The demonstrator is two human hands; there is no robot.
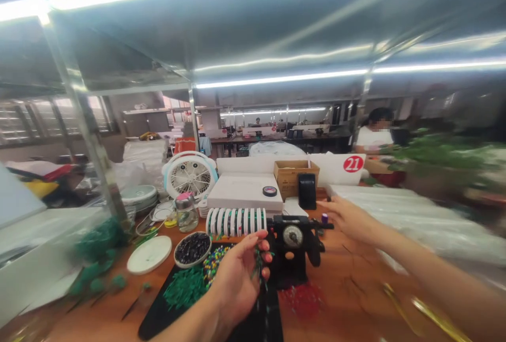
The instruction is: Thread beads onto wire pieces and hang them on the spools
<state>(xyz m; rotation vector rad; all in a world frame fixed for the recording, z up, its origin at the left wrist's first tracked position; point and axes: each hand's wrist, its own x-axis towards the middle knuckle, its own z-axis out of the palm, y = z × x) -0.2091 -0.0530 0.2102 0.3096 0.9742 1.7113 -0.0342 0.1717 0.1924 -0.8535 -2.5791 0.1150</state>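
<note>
My left hand (241, 279) is in front of a black hand-cranked winding machine (290, 257) with a round dial. Its fingers are curled around a thin strand with small green bits (259, 264), which seems to trail down below the hand. White spools (237, 222) wound with green stand in a row on the machine's shaft, just beyond my fingertips. At the machine's right end, my right hand (350, 221) has its fingers stretched out beside a purple knob (324, 218). A black mat (272, 310) lies under my left hand, bearing green pieces (185, 286) and multicoloured beads (215, 260).
A bowl of black pieces (193, 250), a white lid (149, 254) and a glass jar (186, 214) stand left. Behind are a fan (190, 173), a white box (241, 189) and a carton (292, 171). Red bits (302, 300) lie in front; plastic-wrapped bundles (415, 221) lie right. A person (375, 136) sits beyond.
</note>
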